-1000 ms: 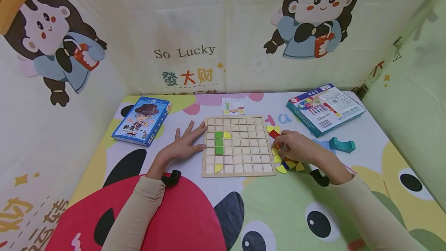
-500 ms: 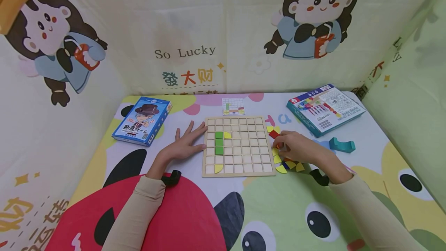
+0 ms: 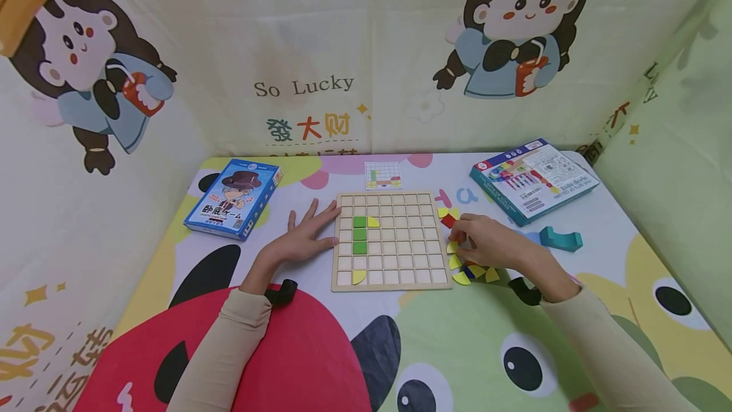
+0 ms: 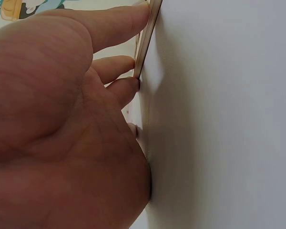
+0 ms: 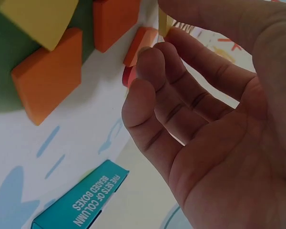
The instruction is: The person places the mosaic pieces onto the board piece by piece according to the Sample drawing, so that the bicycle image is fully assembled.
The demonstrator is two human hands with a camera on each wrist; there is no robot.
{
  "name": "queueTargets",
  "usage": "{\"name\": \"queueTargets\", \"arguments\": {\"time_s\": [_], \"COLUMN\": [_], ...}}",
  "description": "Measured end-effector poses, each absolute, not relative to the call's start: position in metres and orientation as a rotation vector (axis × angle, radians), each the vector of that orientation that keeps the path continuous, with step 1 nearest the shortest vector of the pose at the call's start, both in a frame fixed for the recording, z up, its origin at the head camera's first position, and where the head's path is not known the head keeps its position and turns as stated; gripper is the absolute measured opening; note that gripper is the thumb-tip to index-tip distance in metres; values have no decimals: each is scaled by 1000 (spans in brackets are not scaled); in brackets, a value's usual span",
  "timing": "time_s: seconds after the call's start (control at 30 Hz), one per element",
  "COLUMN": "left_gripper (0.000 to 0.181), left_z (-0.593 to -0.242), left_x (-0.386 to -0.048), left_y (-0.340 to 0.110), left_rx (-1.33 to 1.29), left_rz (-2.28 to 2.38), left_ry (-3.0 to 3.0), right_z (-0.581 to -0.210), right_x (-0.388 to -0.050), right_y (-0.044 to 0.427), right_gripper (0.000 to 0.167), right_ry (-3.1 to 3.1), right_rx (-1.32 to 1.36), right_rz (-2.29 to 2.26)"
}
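A wooden grid board (image 3: 400, 235) lies flat on the table. In its left columns are green square tiles (image 3: 359, 234) and two yellow quarter-round tiles, the upper tile (image 3: 373, 222) beside the topmost green one and the lower tile (image 3: 358, 277) in the bottom row. My left hand (image 3: 298, 235) is spread on the table, thumb and fingertips touching the board's left edge (image 4: 144, 47). Over the loose pieces on the right, my right hand (image 3: 490, 241) pinches a thin yellow tile (image 5: 163, 23) between thumb and index finger. Its full shape is hidden; the other fingers curl loosely.
Loose yellow tiles (image 3: 461, 278) and a red tile (image 3: 449, 221) lie along the board's right side, with orange tiles (image 5: 50, 76) among them. Behind the board is a pattern card (image 3: 384, 174). A blue box (image 3: 233, 199), a teal box (image 3: 534, 180) and a teal block (image 3: 562, 238) stand around.
My right hand has shifted very slightly to the right above the loose tiles. The left hand and the tiles on the board stay as they were.
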State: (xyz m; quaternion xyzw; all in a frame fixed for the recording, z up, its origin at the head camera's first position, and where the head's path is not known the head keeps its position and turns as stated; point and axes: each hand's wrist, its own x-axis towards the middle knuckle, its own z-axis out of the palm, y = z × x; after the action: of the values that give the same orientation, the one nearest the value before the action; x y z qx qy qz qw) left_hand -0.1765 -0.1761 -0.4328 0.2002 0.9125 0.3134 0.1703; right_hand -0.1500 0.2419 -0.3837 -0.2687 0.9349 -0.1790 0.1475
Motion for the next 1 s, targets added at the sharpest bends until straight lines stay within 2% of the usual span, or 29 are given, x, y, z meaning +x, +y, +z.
{"name": "queueTargets", "arguments": {"time_s": [0.27, 0.47, 1.0], "left_gripper": [79, 79, 79], "left_z": [-434, -434, -432], "left_x": [-177, -177, -176], "left_y": [-177, -177, -178], "left_rx": [562, 569, 577], "left_rz": [886, 894, 903], "left_ry": [2588, 2591, 2582], "right_z": [-382, -382, -385], "right_x": [-151, -150, -149], "right_y": [242, 237, 183], "right_gripper": [20, 16, 16], "right_ry": [2682, 2707, 2706], "right_rx": [-754, -806, -935], "right_rz": [-525, -535, -613]}}
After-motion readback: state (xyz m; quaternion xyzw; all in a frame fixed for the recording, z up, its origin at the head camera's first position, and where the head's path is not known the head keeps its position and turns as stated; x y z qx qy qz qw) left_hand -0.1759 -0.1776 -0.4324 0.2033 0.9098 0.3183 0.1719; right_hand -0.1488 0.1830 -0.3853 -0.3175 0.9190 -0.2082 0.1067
